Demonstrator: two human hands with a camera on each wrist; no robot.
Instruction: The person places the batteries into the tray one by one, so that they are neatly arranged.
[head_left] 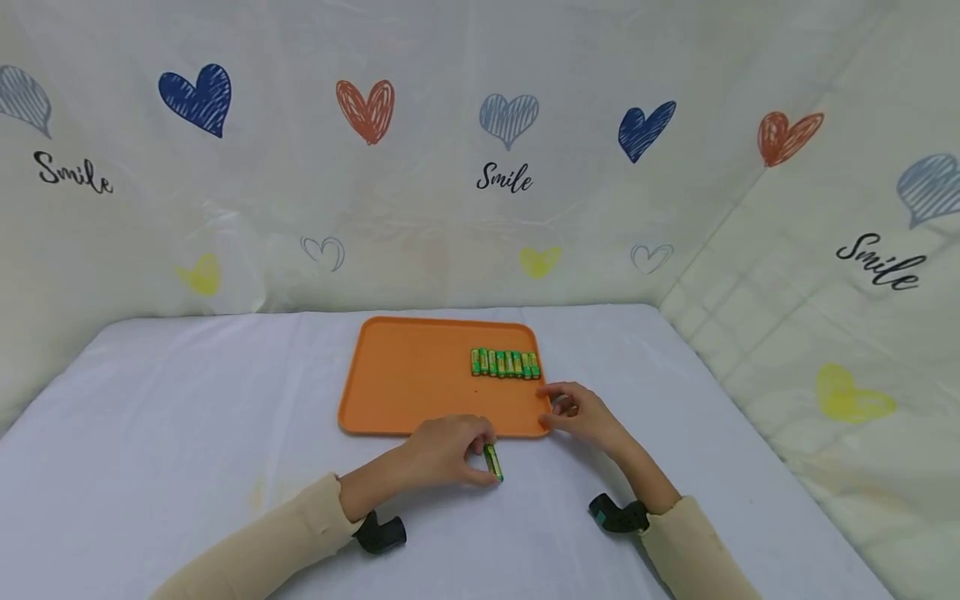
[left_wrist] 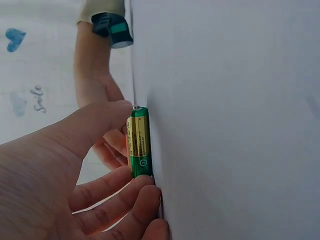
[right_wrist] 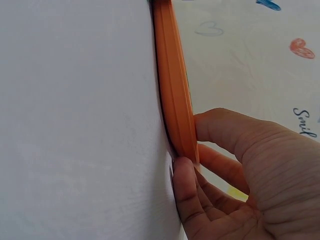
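Note:
Between the thumb and fingertips of my left hand (head_left: 448, 450), a green and gold battery (head_left: 492, 462) is pinched by its two ends, just in front of the tray. The left wrist view shows the thumb at the battery's (left_wrist: 139, 142) metal tip and fingers at its other end. My right hand (head_left: 583, 412) grips the near right corner of the orange tray (head_left: 420, 375). Seen from the right wrist, the thumb lies on the tray's rim (right_wrist: 175, 90) and curled fingers touch its outer side. Several green batteries (head_left: 506, 364) lie side by side in a row at the tray's right side.
A white cloth covers the table (head_left: 187, 433). Behind and to the right hangs a pale curtain (head_left: 435, 200) printed with hearts and words. Black wrist cameras (head_left: 380, 533) sit on both forearms, below beige sleeves (head_left: 262, 546).

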